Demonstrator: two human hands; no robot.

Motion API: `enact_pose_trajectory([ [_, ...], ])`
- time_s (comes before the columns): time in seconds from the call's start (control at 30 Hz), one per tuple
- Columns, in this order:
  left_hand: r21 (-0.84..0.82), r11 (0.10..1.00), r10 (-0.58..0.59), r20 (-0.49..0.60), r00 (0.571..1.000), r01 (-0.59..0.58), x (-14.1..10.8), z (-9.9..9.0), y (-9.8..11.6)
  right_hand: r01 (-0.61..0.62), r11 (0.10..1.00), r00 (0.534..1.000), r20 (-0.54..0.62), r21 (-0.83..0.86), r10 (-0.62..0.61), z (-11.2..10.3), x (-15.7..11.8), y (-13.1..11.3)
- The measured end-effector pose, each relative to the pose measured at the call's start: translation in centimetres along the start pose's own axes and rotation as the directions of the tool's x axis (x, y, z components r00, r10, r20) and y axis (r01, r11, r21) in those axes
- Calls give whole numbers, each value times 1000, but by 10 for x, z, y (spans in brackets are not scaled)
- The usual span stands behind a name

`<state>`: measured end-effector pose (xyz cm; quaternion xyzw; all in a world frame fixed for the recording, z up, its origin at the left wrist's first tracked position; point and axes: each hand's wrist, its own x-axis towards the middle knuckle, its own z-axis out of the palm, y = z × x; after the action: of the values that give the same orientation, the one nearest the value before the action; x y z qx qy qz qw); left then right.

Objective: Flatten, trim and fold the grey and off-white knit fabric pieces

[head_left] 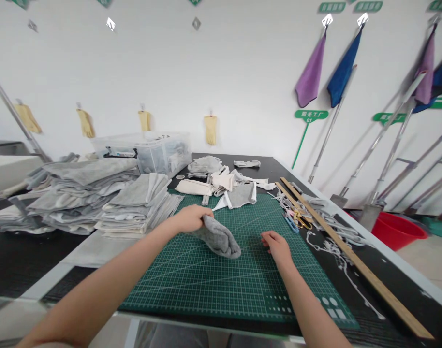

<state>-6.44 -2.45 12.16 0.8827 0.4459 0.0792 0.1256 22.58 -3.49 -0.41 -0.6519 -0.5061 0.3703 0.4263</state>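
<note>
Toward the bench's (395, 326) front edge, left hand (192, 218) grips grey cloth (220, 238). Right hand (278, 247), half-open, sits nearer right edge.

Bright, diffuse light falls evenly across the white wall (250, 72); soft shadows lie beside the poles (328, 135) toward two o'clock, and a metal hook (327, 20) glints near one o'clock. Wide-angle distortion stretches the margins; the centre is reasonably sharp.

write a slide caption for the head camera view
Left hand holds a grey cloth over a green cutting mat, the right hand apart from it.
</note>
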Motion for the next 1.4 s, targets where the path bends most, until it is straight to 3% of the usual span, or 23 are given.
enact_pose_trajectory([
  [0.13,159,987,-8,-15,1000,10,9,-78,-26,12,999,1000,21,-35,-12,0,3,2],
  [0.23,332,933,-72,-215,974,142,18,-140,-39,4,999,1000,26,-45,-3,0,3,1],
  [0.33,436,833,-73,-525,848,341,14,-196,-47,-4,998,1000,26,-61,5,-1,2,0],
  [0.43,495,726,-35,-666,745,477,-4,-222,-61,1,996,1000,28,-90,2,-3,3,0],
  [0.5,514,687,-39,-679,733,513,-22,-212,-79,25,993,999,36,-115,-21,-3,4,2],
  [0.53,518,685,-57,-663,746,513,-33,-199,-91,42,991,998,44,-126,-36,-3,4,2],
  [0.6,503,709,-161,-568,807,495,-55,-161,-117,83,986,995,68,-144,-73,-2,5,3],
  [0.67,470,783,-264,-342,902,408,-78,-120,-142,139,973,988,92,-184,-124,-1,5,4],
  [0.7,428,811,-329,-229,916,399,-88,-103,-152,166,962,984,103,-215,-147,0,4,3],
  [0.73,383,837,-340,-196,920,391,-96,-89,-161,190,950,980,112,-249,-166,0,4,3],
  [0.8,308,853,-365,-224,903,421,-108,-74,-170,213,929,975,124,-303,-183,1,2,1],
  [0.87,258,866,-373,-232,898,427,-111,-73,-172,211,923,976,127,-322,-179,1,0,-1],
  [1.0,227,878,-400,-139,906,422,-105,-85,-163,234,920,970,139,-314,-200,-1,-3,-4],
  [1.13,199,858,-472,-60,880,474,-98,-97,-150,247,914,966,150,-321,-208,-1,-7,-7],
  [1.27,205,824,-482,-235,844,527,-91,-112,-129,285,884,954,200,-370,-224,10,-16,-15],
  [1.4,199,715,-565,-402,721,671,-80,-122,-99,432,777,899,280,-457,-336,29,-22,-22],
])
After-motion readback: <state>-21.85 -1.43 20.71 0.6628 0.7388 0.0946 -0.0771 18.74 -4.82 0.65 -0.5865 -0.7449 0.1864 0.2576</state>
